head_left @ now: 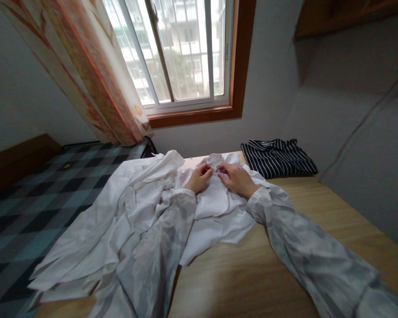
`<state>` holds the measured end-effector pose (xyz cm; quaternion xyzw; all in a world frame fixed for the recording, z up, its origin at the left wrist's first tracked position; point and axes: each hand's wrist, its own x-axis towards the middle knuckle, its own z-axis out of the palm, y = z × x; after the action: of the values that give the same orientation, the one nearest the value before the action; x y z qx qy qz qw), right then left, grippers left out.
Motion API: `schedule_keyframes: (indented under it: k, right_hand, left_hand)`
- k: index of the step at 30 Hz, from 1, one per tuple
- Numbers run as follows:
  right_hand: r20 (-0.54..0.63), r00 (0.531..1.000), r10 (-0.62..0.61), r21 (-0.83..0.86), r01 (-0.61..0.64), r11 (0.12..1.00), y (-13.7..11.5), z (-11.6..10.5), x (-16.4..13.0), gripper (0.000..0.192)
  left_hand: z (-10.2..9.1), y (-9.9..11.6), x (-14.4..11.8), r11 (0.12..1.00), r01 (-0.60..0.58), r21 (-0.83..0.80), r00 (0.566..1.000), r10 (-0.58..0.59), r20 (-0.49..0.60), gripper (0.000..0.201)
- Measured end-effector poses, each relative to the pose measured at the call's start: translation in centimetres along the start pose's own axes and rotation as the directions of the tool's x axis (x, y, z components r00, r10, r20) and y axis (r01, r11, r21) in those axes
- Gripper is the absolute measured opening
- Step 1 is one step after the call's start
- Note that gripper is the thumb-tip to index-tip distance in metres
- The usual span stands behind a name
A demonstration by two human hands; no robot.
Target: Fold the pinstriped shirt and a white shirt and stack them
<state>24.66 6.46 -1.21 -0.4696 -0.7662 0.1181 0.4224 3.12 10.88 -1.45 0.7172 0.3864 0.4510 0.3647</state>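
Note:
A rumpled white shirt (215, 205) lies spread on the wooden table, its gathered collar end toward the window. My left hand (200, 176) pinches the fabric near that end, fingertips together. Close beside it, my right hand (237, 178) also has its fingers closed on the cloth, thumb against forefinger. The fingertips almost meet; whatever small detail sits between them, perhaps a button, is too small to make out. More crumpled white cloth (129, 198) is heaped to the left of my left hand; I cannot tell whether it is a separate garment.
A folded black-and-white striped shirt (278, 158) rests at the table's far right corner. The wooden table (245, 282) ends at the wall on the right. A bed with a checked sheet (16, 238) adjoins at left. Beyond are a curtain (96, 75) and a window (185, 53).

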Motion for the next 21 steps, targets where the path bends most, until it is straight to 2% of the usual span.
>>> schedule_keyframes:
  k: [2,5,8,11,16,18,21]
  right_hand:
    - [0.084,0.996,-0.023,-0.119,0.032,0.992,0.3,-1.8,0.4,0.02]
    - [0.245,0.968,0.056,-0.236,0.004,0.972,1.5,-4.7,1.1,0.023]
    - [0.329,0.94,0.091,-0.252,-0.005,0.968,2.9,-6.7,1.3,0.026]
    - [0.333,0.941,0.065,-0.194,0.001,0.981,3.3,-7.2,1.1,0.03]
    - [0.293,0.955,0.033,-0.087,-0.007,0.996,1.4,-5.4,0.7,0.034]
    - [0.291,0.957,0.02,-0.025,-0.013,1.0,0.7,-4.6,0.7,0.03]
    - [0.3,0.954,0.0,0.002,-0.001,1.0,0.2,-3.7,0.6,0.018]
  left_hand:
    - [-0.3,-0.4,0.2,0.997,0.035,0.07,0.992,-0.026,-0.123,0.019]
    - [-0.8,-0.9,0.5,0.976,0.121,0.18,0.962,-0.07,-0.265,0.011]
    - [-1.2,-0.7,0.8,0.954,0.179,0.24,0.954,-0.108,-0.28,0.006]
    - [-1.9,0.4,1.1,0.943,0.173,0.283,0.974,-0.12,-0.194,0.005]
    - [-3.7,3.5,1.2,0.85,0.102,0.517,0.994,-0.104,-0.026,0.019]
    - [-4.0,4.3,1.0,0.828,0.079,0.556,0.985,-0.152,0.086,0.03]
    - [-3.1,4.5,0.3,0.858,0.07,0.509,0.931,-0.239,0.274,0.043]
